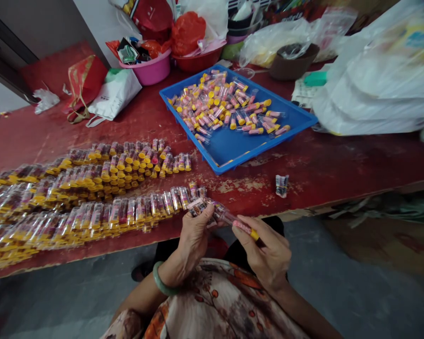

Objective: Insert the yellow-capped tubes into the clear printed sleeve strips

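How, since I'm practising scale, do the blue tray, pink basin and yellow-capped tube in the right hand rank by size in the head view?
1. Blue tray
2. Pink basin
3. Yellow-capped tube

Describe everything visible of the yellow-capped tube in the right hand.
The tube is slim and see-through, seemingly plastic, with pink contents gathered toward its yellow cap. The right hand pinches it between thumb and fingers, tilted, near the table's front edge. Its cap points toward the person; the clear end points at the left hand. Contact there is unclear.
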{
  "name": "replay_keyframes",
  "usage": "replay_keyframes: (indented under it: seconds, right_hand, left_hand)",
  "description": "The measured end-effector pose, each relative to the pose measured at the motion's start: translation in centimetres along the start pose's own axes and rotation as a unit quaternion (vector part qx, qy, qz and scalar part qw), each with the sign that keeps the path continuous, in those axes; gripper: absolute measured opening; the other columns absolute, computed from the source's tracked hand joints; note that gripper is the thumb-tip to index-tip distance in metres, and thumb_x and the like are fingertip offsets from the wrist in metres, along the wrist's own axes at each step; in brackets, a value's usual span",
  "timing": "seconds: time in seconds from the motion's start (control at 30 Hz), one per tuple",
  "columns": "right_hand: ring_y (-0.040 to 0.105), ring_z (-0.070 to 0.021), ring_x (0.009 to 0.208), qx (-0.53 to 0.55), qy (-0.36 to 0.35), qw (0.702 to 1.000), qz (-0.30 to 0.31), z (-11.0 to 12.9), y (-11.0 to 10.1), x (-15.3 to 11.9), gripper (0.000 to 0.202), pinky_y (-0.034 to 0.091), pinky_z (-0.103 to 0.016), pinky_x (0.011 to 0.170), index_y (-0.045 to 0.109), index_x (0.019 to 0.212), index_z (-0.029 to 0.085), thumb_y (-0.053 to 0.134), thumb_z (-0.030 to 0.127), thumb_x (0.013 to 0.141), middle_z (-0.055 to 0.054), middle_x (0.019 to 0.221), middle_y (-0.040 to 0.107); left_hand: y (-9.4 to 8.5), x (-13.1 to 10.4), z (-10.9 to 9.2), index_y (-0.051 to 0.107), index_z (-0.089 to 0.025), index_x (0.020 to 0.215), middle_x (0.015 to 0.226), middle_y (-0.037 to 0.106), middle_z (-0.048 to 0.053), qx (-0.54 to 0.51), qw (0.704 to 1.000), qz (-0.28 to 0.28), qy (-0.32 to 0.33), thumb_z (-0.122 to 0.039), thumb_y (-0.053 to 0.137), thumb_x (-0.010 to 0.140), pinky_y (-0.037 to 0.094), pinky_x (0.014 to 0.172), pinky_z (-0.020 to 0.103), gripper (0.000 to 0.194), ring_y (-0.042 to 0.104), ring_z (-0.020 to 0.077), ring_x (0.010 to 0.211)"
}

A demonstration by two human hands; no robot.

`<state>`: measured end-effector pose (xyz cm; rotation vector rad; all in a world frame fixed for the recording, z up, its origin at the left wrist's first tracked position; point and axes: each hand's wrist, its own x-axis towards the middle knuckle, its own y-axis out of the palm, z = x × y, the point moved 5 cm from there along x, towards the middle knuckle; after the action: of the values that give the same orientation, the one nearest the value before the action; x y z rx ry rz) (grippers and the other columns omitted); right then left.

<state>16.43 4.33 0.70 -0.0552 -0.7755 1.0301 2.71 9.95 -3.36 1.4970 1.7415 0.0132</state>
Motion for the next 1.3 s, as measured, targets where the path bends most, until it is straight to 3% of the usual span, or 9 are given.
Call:
replay_keyframes:
  seconds: [0.1,0.27,0.47,0.73,0.93,1.03,1.13,1.3]
  right_hand:
    - [0.067,-0.0159,0.071,0.024,0.058,0.998,0.021,-0.9,0.2,0.1,0.013,0.059,-0.027,0.067,0.068,0.095,0.021,0.063,0.020,0.083,-0.003,0.083,0.071]
    - [0.066,-0.0171,0.073,-0.036,-0.064,0.997,-0.039,0.0,0.1,-0.1,0.023,0.058,-0.030,0.069,0.065,0.103,0.018,0.065,0.014,0.080,-0.006,0.085,0.069]
    - [0.067,-0.0198,0.081,-0.145,-0.190,0.971,-0.020,1.1,0.7,-1.1,0.038,0.057,-0.030,0.072,0.063,0.109,0.019,0.071,0.008,0.074,-0.006,0.090,0.071]
    - [0.066,-0.0193,0.082,-0.069,-0.113,0.991,-0.034,0.2,0.6,-1.3,0.042,0.059,-0.031,0.072,0.060,0.117,0.020,0.068,0.009,0.077,-0.006,0.091,0.068]
    - [0.068,-0.0207,0.087,-0.152,-0.222,0.963,-0.018,1.0,1.4,-2.3,0.052,0.059,-0.029,0.073,0.061,0.117,0.025,0.073,0.004,0.071,-0.005,0.095,0.070]
    - [0.068,-0.0190,0.082,-0.082,-0.180,0.978,-0.062,1.0,1.3,-2.0,0.059,0.060,-0.029,0.069,0.058,0.123,0.023,0.073,0.002,0.070,-0.005,0.092,0.069]
    - [0.067,-0.0184,0.079,-0.001,-0.122,0.989,-0.089,0.6,1.3,-1.6,0.053,0.060,-0.030,0.065,0.061,0.119,0.022,0.073,0.003,0.070,-0.006,0.093,0.068]
    - [0.066,-0.0182,0.081,0.114,0.022,0.991,-0.062,-1.2,1.7,-1.9,0.037,0.059,-0.033,0.068,0.067,0.106,0.021,0.072,0.008,0.072,-0.005,0.095,0.066]
  left_hand:
    - [0.1,0.0,0.0,0.064,-0.013,0.074,0.063,0.064,-0.001,0.007,1.000,0.005,-0.020,-0.033,0.088,0.051,0.054,0.056,0.027,0.039,0.061,0.0123,0.054]
    - [0.0,0.2,-0.1,0.062,-0.013,0.076,0.064,0.065,0.000,0.007,1.000,0.012,-0.009,-0.034,0.087,0.054,0.054,0.056,0.026,0.039,0.062,0.0123,0.054]
    - [0.3,-0.2,-0.1,0.063,-0.012,0.072,0.064,0.065,0.000,0.000,1.000,0.023,0.009,-0.030,0.086,0.055,0.054,0.057,0.026,0.034,0.060,0.0111,0.056]
    - [-0.1,0.0,0.7,0.067,-0.012,0.074,0.067,0.066,0.000,-0.005,0.999,0.045,-0.012,-0.027,0.086,0.056,0.054,0.058,0.026,0.030,0.061,0.0116,0.057]
    - [0.1,-0.3,0.5,0.070,-0.013,0.075,0.068,0.069,0.000,-0.025,0.998,0.050,-0.007,-0.023,0.088,0.053,0.051,0.057,0.021,0.030,0.061,0.0097,0.056]
    - [0.0,-0.4,0.5,0.069,-0.012,0.072,0.065,0.068,-0.001,-0.024,0.997,0.068,0.000,-0.021,0.087,0.054,0.050,0.055,0.020,0.027,0.060,0.0085,0.054]
    - [-0.2,-0.5,0.5,0.068,-0.012,0.069,0.062,0.067,-0.001,-0.022,0.996,0.086,0.001,-0.021,0.087,0.056,0.049,0.054,0.018,0.025,0.059,0.0078,0.053]
    - [-0.1,-0.7,0.1,0.068,-0.013,0.073,0.065,0.068,0.001,0.001,0.995,0.103,0.001,-0.028,0.082,0.064,0.052,0.055,0.021,0.023,0.063,0.0110,0.056]
